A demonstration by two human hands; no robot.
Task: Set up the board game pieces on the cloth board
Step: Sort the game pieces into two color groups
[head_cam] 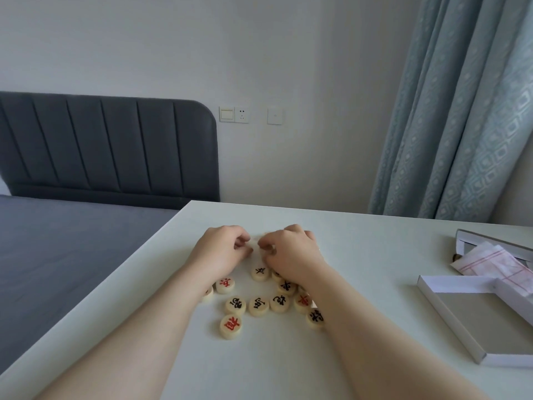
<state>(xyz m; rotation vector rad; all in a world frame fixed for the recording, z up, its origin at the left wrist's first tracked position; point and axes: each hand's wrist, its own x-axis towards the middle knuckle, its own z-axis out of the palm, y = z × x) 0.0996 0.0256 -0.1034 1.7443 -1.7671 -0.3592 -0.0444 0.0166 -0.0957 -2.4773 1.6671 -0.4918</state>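
— Where are your hands right now?

— Both are out over the white table (pixel 360 284), knuckles up, close together. My left hand (pixel 220 249) and right hand (pixel 291 252) nearly meet at the fingertips, with only a small gap between them.

— Are they holding anything?

— My fingers are curled in on both sides. Something pale shows under my right fingertips, likely a piece, but I cannot tell whether I have really pinched it. The left hand's curl hides whatever is under it, so I cannot tell there either.

— And the pieces?

— The pieces (pixel 259 306) lie loose on the table, nearer to me than my hands, between my two forearms. They are round, pale discs with red or black characters. One black-marked disc (pixel 260 272) sits just beside my right hand, at its heel. A red one (pixel 225 285) lies against my left wrist, and another is half hidden under that wrist. A red-marked disc (pixel 230 326) lies closest to me, a little apart from the rest. A few on the right are partly covered by my right forearm.

— Where is the cloth board?

— The cloth (pixel 496 264) is well off to my right, folded, white with red lines, resting on the open box (pixel 473 319). It is well apart from my hands and from the pieces.
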